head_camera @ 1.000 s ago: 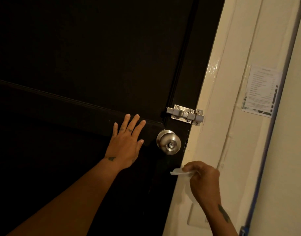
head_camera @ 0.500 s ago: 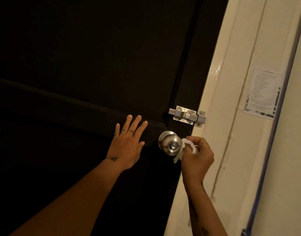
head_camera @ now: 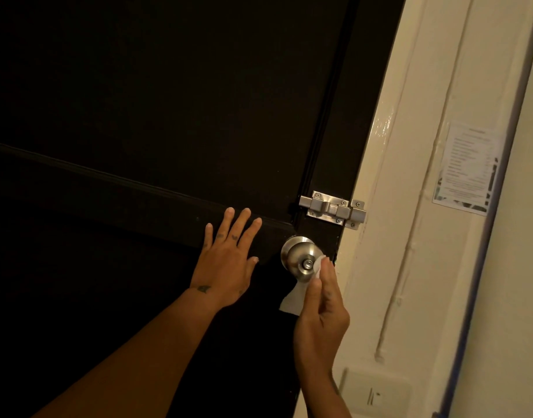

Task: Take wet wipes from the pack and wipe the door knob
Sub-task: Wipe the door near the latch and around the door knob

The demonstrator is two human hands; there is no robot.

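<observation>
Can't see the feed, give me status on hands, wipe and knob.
Left hand flat on door, open. Right hand pressing wet wipe onto door knob. Nothing in the way.

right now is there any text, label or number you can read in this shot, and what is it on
Nothing here can be quoted.
Paper notice on the wall right of the door frame: printed lines, too blurred to read.
Bolt latch and knob: no marking visible.
Wipe in the right hand: plain white.
Left hand: small dark marks, no legible words.
</observation>
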